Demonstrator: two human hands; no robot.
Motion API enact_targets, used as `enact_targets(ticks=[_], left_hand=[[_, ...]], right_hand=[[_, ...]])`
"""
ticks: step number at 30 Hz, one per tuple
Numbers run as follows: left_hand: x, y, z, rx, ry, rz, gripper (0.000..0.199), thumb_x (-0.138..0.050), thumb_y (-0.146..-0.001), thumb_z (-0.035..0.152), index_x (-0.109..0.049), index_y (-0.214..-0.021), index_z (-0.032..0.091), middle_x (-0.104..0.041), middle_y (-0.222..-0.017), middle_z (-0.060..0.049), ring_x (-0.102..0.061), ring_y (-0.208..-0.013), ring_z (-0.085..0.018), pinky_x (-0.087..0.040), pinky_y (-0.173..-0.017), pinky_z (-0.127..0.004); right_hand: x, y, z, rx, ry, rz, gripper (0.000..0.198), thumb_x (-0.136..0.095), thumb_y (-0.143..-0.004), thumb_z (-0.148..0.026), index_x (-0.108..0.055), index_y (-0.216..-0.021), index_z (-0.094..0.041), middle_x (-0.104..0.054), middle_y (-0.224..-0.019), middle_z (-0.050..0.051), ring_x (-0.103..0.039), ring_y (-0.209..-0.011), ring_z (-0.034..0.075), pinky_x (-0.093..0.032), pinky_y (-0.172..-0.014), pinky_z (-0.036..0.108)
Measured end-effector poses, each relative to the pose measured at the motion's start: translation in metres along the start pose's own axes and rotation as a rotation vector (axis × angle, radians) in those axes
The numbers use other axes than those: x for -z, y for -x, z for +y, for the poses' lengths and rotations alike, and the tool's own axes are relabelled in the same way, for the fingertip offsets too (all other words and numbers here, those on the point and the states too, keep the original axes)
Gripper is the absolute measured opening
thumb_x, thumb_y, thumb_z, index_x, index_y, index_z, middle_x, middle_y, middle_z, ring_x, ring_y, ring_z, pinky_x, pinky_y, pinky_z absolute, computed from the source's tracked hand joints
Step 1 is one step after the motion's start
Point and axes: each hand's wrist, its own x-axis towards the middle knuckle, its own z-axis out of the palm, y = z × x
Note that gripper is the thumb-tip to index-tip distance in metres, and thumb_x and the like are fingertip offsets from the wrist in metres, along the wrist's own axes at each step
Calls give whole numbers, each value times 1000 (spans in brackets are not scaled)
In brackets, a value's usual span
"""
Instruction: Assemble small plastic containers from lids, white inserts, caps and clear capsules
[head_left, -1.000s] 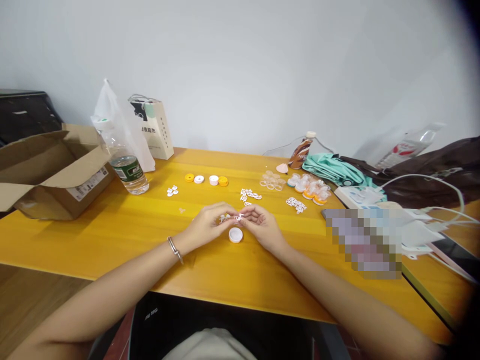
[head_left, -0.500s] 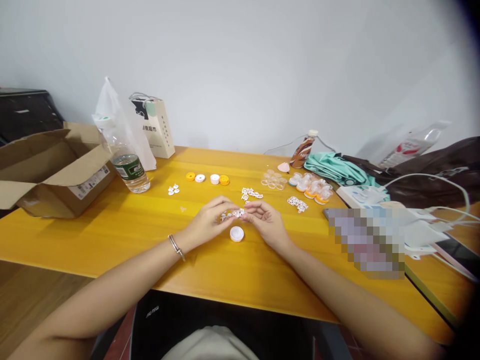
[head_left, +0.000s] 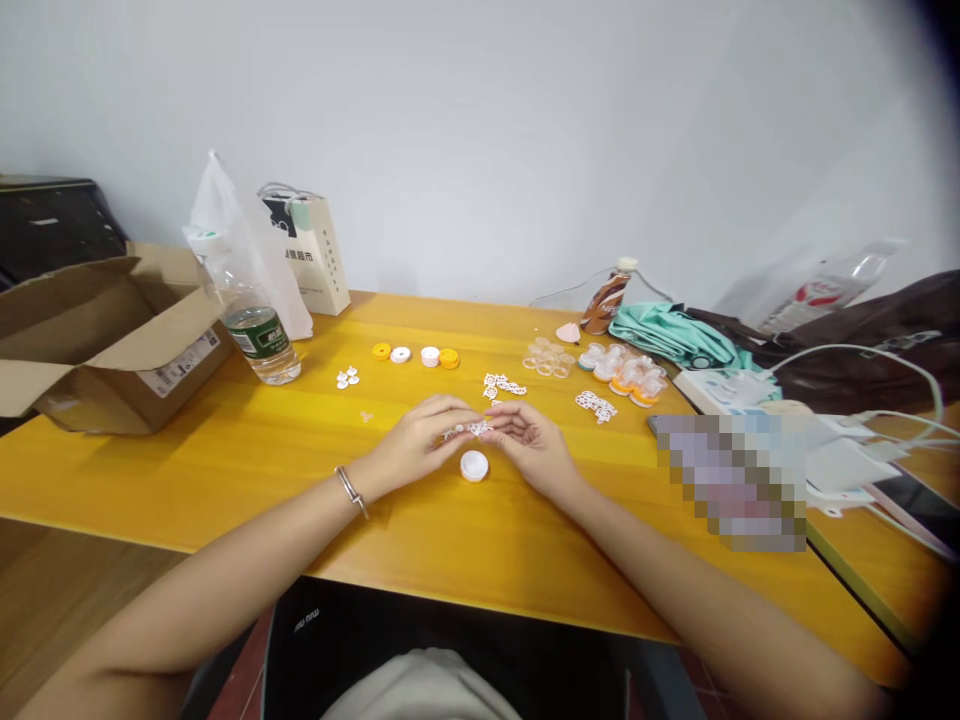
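Both hands meet over the table (head_left: 420, 530), thumb and forefinger of each closed on a small white openwork piece (head_left: 479, 428). The left hand (head_left: 421, 435) grips it from nine o'clock, the right hand (head_left: 534, 452) from three; a part this slight probably leaves room for fingertips only, and a hold from both ends would keep it steady. The right hand's remaining fingers curl loosely. More white bits (head_left: 453, 433) show beneath the left fingers; whether these are held or lie below, I cannot tell.

Taking the pinched piece as the dial's centre, a round white cup (head_left: 474, 466) stands just beside it at six o'clock, open side up, which leaves its inside within easy reach. Openwork parts (head_left: 504, 386) lie loose near one o'clock, and another cluster (head_left: 596, 405) just before three. Small white discs (head_left: 348, 377) sit at ten, yellow and white round caps (head_left: 415, 355) at eleven, clear rings (head_left: 548, 358) between one and two, clear-domed pieces (head_left: 621, 374) at two. This grouping by kind seems meant to keep like parts together, outside the hands' working space.
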Motion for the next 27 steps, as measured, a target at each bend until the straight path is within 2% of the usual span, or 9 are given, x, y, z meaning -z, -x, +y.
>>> enact_targets(ticks=[7, 14, 17, 22, 27], left_hand=[[-1, -1, 1, 19, 55, -7, 22, -48, -84, 20, -58, -104, 18, -58, -96, -7, -55, -90, -14, -47, -81, -32], [-4, 0, 2, 132, 184, 8, 20, -51, -83, 23, -59, -100, 17, -58, -92, -5, -56, -83, -12, -47, -78, -29], [-8, 0, -1, 222, 304, 48, 21, -55, -80, 26, -60, -97, 17, -60, -92, -6, -57, -82, -12, -48, -76, -29], [-14, -2, -3, 487, 554, 96, 22, -60, -76, 30, -61, -88, 12, -65, -83, -6, -60, -72, -12, -50, -69, -27], [-15, -5, 0, 553, 651, 98, 21, -61, -75, 31, -60, -83, 11, -64, -80, -5, -58, -71, -11, -47, -70, -25]], right_hand=[[0, 0, 3, 13, -6, -6, 26, -67, -68, -31, -54, -88, -22, -64, -77, 0, -62, -75, 14, -50, -77, 32], [-3, 1, 2, 51, 69, -13, 21, -63, -72, -29, -52, -88, -22, -62, -81, 2, -60, -77, 13, -48, -75, 31], [-3, 1, 1, 74, 114, 2, 20, -62, -73, -28, -51, -88, -22, -60, -81, 2, -59, -78, 13, -48, -75, 31], [-1, 4, 1, 162, 228, 21, 18, -61, -75, -29, -52, -90, -23, -60, -84, 2, -59, -78, 14, -49, -76, 32], [-2, 6, -1, 289, 373, 32, 16, -57, -78, -29, -52, -91, -22, -60, -85, 3, -59, -76, 15, -50, -76, 33]])
